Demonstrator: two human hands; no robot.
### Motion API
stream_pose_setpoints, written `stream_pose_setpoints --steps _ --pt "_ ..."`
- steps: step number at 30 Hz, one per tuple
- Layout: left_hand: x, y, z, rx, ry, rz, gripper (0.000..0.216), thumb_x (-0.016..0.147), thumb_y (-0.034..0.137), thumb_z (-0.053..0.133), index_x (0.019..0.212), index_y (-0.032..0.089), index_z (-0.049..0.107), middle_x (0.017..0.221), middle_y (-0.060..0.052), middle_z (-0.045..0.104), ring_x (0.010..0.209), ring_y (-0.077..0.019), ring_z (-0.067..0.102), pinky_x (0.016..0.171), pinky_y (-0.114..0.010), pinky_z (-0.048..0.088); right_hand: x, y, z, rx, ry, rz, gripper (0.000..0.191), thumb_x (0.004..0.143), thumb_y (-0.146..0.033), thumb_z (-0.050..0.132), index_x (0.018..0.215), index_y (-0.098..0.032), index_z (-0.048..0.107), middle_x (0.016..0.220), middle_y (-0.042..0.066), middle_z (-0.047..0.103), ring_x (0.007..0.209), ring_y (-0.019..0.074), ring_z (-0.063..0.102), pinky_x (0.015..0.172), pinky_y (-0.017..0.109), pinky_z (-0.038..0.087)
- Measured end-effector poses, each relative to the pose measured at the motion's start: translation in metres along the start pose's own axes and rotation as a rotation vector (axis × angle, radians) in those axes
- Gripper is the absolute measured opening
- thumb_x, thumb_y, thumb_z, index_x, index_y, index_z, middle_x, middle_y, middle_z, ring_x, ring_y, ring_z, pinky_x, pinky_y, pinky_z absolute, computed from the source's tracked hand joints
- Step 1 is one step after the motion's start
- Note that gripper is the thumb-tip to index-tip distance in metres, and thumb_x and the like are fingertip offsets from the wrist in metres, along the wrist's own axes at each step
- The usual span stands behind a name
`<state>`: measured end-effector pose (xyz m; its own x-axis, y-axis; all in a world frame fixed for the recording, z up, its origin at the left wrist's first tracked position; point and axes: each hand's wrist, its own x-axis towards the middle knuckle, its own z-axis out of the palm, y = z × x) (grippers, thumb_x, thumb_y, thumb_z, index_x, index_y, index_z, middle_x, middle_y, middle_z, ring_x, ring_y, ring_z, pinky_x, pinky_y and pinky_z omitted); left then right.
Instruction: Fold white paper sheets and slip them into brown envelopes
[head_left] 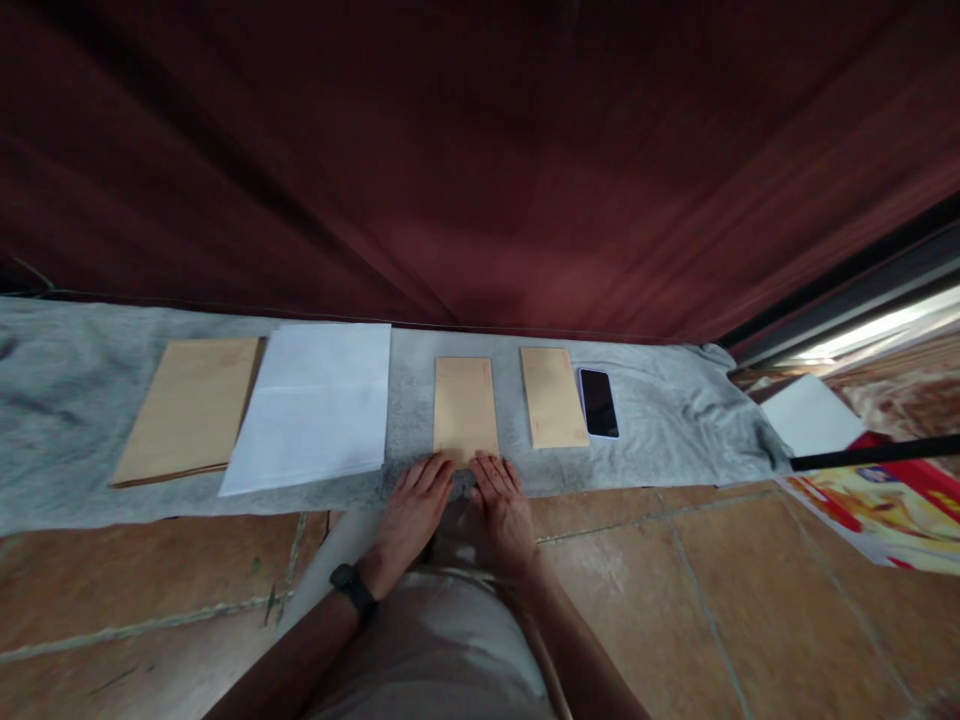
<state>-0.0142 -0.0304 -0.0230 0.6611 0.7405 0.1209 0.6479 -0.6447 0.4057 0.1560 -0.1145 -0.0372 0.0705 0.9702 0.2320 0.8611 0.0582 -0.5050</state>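
Observation:
In front of me, a brown paper envelope (464,405) lies flat on a grey cloth, its short edge towards my body. My left hand (417,500) rests on the left corner of that near edge, fingers stretched out and laid flat. On the right corner lies my right hand (504,505), also with extended fingers pressed down. Both hands touch the envelope, and their fingertips partly cover its near end. A second brown envelope (555,398) sits just to the right, apart from my hands. Left of them is a stack of white paper sheets (311,405).
A pile of larger-looking brown envelopes (187,405) lies at the far left, beside the sheets. A smartphone (599,403) is right of the second envelope. The grey cloth (675,420) covers a narrow bench against a dark red curtain (465,180). A colourful box (885,510) stands at the right.

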Motion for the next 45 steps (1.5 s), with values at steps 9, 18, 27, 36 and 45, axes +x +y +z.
stream_pose_setpoints --steps 9,18,27,36,45 --pt "-0.010 0.003 -0.003 0.039 0.049 -0.115 0.037 0.097 0.030 0.048 0.129 0.023 0.066 0.146 -0.013 0.056 0.127 -0.0356 0.055 0.106 -0.052 0.042 -0.009 0.015 -0.014 -0.088 0.092 0.082 0.043 0.103 -0.019 0.040 0.144 -0.019 0.052 0.146 0.012 0.056 0.137 0.0258 0.048 0.117 0.050 0.033" --pt "0.022 -0.004 0.001 -0.134 0.212 -0.298 0.033 0.089 0.025 0.050 0.116 0.020 0.067 0.111 -0.012 0.067 0.106 -0.0295 0.060 0.098 -0.046 0.050 0.022 0.009 0.000 -0.002 0.287 0.384 0.014 0.093 -0.020 0.058 0.101 -0.020 0.069 0.100 0.009 0.066 0.095 0.0244 0.058 0.089 0.040 0.047" --pt "0.039 -0.020 0.008 -0.574 0.255 -0.549 0.042 0.075 0.035 0.061 0.115 0.023 0.065 0.082 -0.001 0.065 0.077 -0.0233 0.066 0.078 -0.039 0.055 0.037 0.019 0.005 0.773 0.395 0.620 0.015 0.084 -0.035 0.061 0.092 -0.022 0.062 0.079 0.001 0.068 0.068 0.0184 0.064 0.063 0.030 0.056" --pt "0.082 0.030 0.011 -1.069 0.200 -0.514 0.063 0.065 0.036 0.075 0.124 0.019 0.060 0.074 0.004 0.062 0.065 -0.0145 0.061 0.065 -0.028 0.053 0.042 0.049 -0.040 1.060 0.627 0.696 0.025 0.075 -0.043 0.069 0.086 -0.022 0.061 0.068 -0.004 0.060 0.054 0.0121 0.058 0.052 0.025 0.055" --pt "0.147 0.089 0.056 -1.169 0.168 -0.453 0.061 0.063 0.022 0.071 0.123 0.017 0.063 0.071 0.005 0.061 0.061 -0.0108 0.057 0.061 -0.022 0.047 0.035 0.116 -0.075 1.069 0.824 0.757 0.036 0.067 -0.045 0.074 0.090 -0.019 0.065 0.067 -0.004 0.064 0.060 0.0119 0.062 0.060 0.025 0.055"
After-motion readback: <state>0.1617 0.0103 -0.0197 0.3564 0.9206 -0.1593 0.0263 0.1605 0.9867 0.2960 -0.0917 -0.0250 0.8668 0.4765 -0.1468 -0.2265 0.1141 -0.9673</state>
